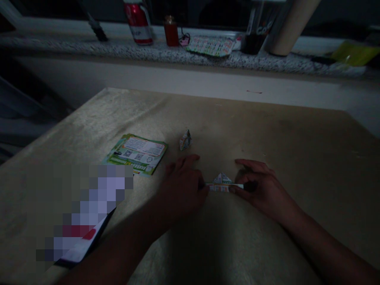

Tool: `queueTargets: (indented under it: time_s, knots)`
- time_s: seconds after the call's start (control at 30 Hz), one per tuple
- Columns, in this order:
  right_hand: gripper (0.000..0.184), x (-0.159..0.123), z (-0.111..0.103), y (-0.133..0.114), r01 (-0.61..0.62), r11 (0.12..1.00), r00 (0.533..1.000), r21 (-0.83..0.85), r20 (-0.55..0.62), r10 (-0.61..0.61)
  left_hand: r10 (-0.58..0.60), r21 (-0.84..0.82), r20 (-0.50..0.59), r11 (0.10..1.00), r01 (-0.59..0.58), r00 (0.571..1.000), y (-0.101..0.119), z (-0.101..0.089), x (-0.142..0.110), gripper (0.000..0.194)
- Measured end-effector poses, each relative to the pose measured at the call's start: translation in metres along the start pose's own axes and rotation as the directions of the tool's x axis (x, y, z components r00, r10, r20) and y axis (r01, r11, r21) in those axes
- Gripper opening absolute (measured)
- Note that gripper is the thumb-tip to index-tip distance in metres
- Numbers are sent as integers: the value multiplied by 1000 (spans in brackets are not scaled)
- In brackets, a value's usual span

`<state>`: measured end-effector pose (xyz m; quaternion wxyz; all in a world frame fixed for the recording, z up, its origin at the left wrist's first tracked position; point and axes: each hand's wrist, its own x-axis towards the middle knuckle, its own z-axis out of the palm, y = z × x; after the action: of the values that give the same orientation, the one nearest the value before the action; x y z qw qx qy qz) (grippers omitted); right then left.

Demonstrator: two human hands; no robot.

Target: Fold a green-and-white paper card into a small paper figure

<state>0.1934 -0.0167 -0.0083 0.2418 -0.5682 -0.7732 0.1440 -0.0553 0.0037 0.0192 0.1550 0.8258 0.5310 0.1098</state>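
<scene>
Between my two hands, low over the table, is a small folded paper [219, 187] with printed text and a pointed triangle sticking up from its middle. My left hand [185, 184] pinches its left end between thumb and fingers. At the right end, my right hand [261, 182] grips it with the thumb along the near edge, its index finger stretched forward. Beyond my left hand stands another small folded paper piece [185, 140] of similar print. A stack of green printed leaflets [139, 152] lies left of my left hand.
A phone-like device [77, 249], mostly blurred out, lies at the left on the table [237, 130]. Along the granite sill [113, 49] stand a red can [139, 23], a small red bottle [171, 31], a blister pack [210, 45], a glass [257, 31] and a beige cylinder [292, 27].
</scene>
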Motion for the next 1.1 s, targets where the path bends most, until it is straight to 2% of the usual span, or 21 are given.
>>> queueTargets:
  time_s: [0.27, 0.4, 0.53, 0.63, 0.73, 0.87, 0.93, 1.03, 1.07, 1.1]
  knots:
    - [10, -6, -12, 28, -20, 995, 1000, 94, 25, 17, 16, 7, -2, 1000, -16, 1000, -2, 2, -1, 8]
    - [13, -8, -19, 34, 18, 993, 998, 117, 63, -25, 31, -36, 11, 999, -31, 999, -5, 4, -2, 5]
    - [24, -8, -19, 26, 96, 992, 991, 81, 81, -102, 79, -85, -10, 993, -79, 997, -4, 6, -3, 28]
    - [26, -7, -13, 14, 140, 989, 987, 41, 75, -143, 97, -106, -12, 990, -98, 995, -1, 8, -3, 34]
    - [17, -4, -7, 5, 145, 988, 987, 46, 57, -147, 116, -135, -20, 984, -118, 993, 1, 11, -2, 40]
    - [6, -1, -3, -3, 168, 962, 984, 214, 28, -178, 175, -228, -66, 956, -185, 982, 6, 17, -1, 51]
    - [9, -2, -2, -8, 157, 941, 986, 299, 12, -168, 195, -294, -72, 933, -208, 978, 10, 18, 1, 44]
    - [6, -5, -1, -15, 107, 914, 994, 390, -63, -89, 176, -363, -63, 913, -187, 982, 15, 18, 2, 9]
    - [5, -6, -1, -16, 80, 902, 995, 424, -84, -49, 150, -381, -66, 910, -164, 986, 17, 18, 2, 5]
    - [6, -7, -1, -18, 52, 886, 996, 461, -93, -11, 117, -402, -68, 906, -135, 991, 17, 18, 2, 10]
